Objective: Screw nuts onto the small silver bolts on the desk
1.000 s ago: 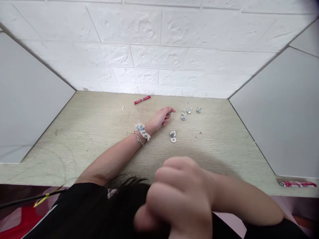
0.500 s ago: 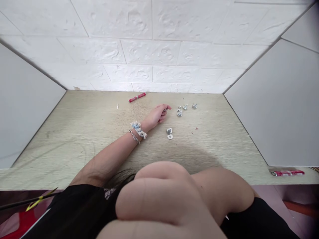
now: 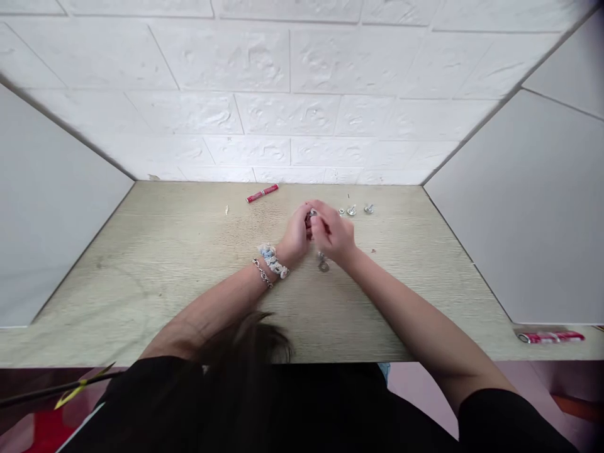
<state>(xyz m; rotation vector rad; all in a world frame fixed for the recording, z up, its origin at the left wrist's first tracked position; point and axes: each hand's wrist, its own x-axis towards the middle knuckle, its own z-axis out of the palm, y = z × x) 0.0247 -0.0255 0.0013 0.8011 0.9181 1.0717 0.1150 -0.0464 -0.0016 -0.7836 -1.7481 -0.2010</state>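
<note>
My left hand [image 3: 296,238] and my right hand [image 3: 333,231] meet over the middle of the wooden table [image 3: 165,264], fingers pinched together around a small metal bolt [image 3: 310,217] held between them. A flat washer [image 3: 323,266] lies on the table just under my right wrist. Beyond my right hand, a few small silver bolts and nuts [image 3: 352,210] lie loose near the back of the table. My left wrist wears a bead bracelet and a chain.
A red pen-like stick [image 3: 262,193] lies near the back wall. Another red stick [image 3: 550,337] lies at the table's right front corner. White panels close in the table on the left and right; a white brick wall stands behind.
My right hand, which was close to the camera and blurred, has reached forward and joined my left hand at the small bolt. The left hand has stayed nearly in place.
</note>
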